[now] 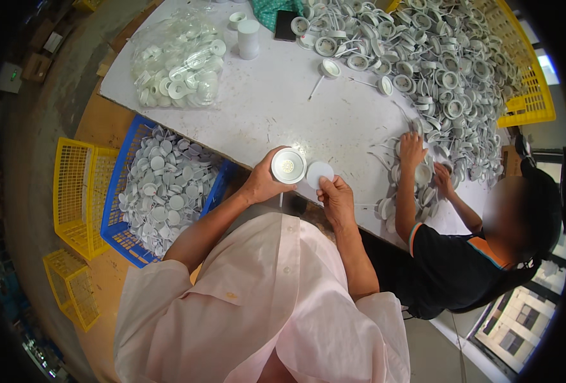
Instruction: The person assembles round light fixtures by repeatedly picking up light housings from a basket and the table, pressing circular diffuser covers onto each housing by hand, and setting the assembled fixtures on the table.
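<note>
My left hand (pixel 262 182) grips a round white lamp housing (pixel 288 165) with a yellowish centre, held face up at the table's near edge. My right hand (pixel 336 199) pinches a flat white disc (pixel 319 173) right beside the housing, nearly touching its rim. Both hands sit just over the edge of the white table (pixel 270 108).
A blue crate (pixel 120 233) of white discs stands at my left, yellow crates (pixel 78 191) beyond it. A bag of white rings (pixel 181 60) lies far left on the table. A big heap of wired lamp housings (pixel 423 57) fills the right; another person's hands (pixel 427 163) work in it.
</note>
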{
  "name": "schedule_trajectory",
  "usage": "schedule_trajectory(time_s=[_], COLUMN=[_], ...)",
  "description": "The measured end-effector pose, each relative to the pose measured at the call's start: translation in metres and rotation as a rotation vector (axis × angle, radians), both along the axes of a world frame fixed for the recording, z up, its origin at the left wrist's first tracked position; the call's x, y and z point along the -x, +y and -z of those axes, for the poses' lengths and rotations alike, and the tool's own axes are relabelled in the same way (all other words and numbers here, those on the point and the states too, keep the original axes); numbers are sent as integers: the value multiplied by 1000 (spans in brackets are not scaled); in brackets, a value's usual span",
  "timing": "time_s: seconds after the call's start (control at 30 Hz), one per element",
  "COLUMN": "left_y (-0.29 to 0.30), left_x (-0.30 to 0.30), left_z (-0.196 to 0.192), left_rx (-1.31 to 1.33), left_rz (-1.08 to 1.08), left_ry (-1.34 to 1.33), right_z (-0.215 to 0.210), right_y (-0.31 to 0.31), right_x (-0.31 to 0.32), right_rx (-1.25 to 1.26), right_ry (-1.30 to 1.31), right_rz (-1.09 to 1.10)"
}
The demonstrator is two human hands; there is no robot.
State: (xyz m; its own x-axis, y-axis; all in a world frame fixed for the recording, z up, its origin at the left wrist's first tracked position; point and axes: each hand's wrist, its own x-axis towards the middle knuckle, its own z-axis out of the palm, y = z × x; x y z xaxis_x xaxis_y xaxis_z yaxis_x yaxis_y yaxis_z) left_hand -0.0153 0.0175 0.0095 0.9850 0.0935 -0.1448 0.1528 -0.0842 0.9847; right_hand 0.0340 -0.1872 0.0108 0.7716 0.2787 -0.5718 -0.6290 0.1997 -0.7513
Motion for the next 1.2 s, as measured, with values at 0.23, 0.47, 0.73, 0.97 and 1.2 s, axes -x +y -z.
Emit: schedule_trajectory(time_s=[0.23,0.47,0.73,0.97,1.2], left_y=[-7,-12,-16,-21,-25], left_x=[-2,-2,-2,-4,-3], left_z=[3,6,12,7,8], left_rx=[36,22,79,81,98], left_rz=[21,90,206,170,165], left_ry=[24,10,-29,-7,-15], right_z=[-19,-6,-13,-9,-2], right_y=[11,19,25,22,18], right_x=[0,-3,-7,-8,-10], right_rx=[64,111,195,183,164], right_ry=[-47,-76,-147,-156,-160], right_rz=[-79,-112,-146,-149,-173])
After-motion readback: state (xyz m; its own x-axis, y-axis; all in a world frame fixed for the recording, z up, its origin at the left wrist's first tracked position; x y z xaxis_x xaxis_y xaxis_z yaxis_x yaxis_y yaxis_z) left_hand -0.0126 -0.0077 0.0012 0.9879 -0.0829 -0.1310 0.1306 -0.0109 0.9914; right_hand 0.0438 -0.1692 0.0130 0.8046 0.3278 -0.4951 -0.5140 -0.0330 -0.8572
